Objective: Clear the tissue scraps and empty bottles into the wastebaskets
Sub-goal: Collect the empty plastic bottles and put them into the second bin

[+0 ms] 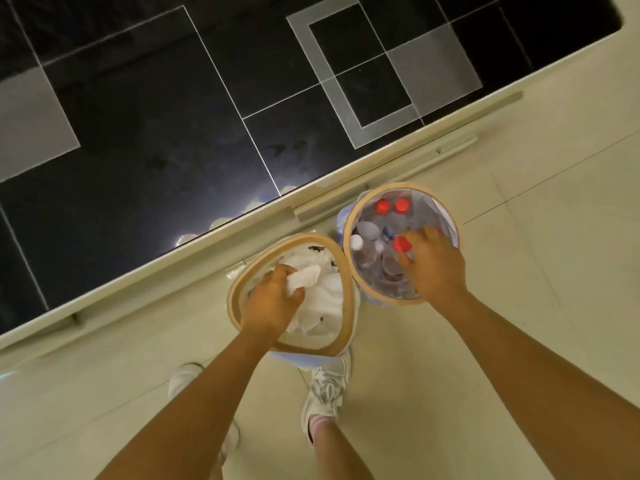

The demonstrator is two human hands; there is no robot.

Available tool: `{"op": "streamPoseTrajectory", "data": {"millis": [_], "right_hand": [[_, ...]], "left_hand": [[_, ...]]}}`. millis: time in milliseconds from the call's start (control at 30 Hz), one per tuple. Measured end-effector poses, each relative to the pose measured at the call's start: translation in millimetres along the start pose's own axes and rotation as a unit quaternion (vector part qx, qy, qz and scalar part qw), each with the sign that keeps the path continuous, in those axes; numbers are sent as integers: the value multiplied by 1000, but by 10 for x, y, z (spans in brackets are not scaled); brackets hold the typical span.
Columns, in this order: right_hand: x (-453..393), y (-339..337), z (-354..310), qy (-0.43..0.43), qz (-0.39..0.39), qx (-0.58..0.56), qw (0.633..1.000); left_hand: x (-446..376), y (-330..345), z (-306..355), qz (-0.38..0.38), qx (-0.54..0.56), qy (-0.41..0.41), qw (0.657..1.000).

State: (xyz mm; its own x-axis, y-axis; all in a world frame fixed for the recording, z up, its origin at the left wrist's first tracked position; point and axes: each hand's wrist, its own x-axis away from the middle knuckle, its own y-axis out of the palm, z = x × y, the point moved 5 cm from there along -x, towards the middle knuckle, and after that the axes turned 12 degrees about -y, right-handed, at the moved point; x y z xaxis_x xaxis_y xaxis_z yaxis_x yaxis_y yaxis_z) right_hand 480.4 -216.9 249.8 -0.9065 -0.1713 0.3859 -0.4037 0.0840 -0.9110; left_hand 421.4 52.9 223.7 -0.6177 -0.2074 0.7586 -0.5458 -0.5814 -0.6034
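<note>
While both arms are stretched down over two wood-rimmed wastebaskets at the lower centre of the frame, a white tissue scrap (pixel 304 278) is pinched in the closed fingers of the left hand (pixel 268 303) above the left wastebasket (pixel 341 271), where more crumpled tissue is heaped. A red-capped bottle (pixel 401 244) is gripped by the right hand (pixel 434 263) inside the right wastebasket (pixel 356 206); its body is hidden by the fingers and the other bottles.

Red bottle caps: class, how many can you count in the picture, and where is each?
3. All are in the right wastebasket: two side by side at its far edge, one under the right hand's fingertips. Others may be hidden beneath the hand.
</note>
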Motion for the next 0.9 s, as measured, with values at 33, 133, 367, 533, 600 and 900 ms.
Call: {"op": "streamPoseTrajectory", "data": {"millis": [33,133,367,533,600,900], "right_hand": [[-14,-18,-20,-1,-3,-5,1000],[-63,-109,-136,-23,2,-32,999],[-104,-526,-551,-93,58,-59,992],[-30,-948,-800,-120,77,-107,984],[-3,-1139,-917,-139,93,-117,979],[-121,-1809,-1698,-204,186,-104,956]], "left_hand": [[11,-3,-5,-6,-2,-3,1000],[45,-37,-4,-25,-6,-4,1000],[233,-194,99,-40,8,12,999],[465,-585,301,9,74,38,997],[559,-822,366,48,72,49,995],[739,-2031,263,158,103,67,980]]}}
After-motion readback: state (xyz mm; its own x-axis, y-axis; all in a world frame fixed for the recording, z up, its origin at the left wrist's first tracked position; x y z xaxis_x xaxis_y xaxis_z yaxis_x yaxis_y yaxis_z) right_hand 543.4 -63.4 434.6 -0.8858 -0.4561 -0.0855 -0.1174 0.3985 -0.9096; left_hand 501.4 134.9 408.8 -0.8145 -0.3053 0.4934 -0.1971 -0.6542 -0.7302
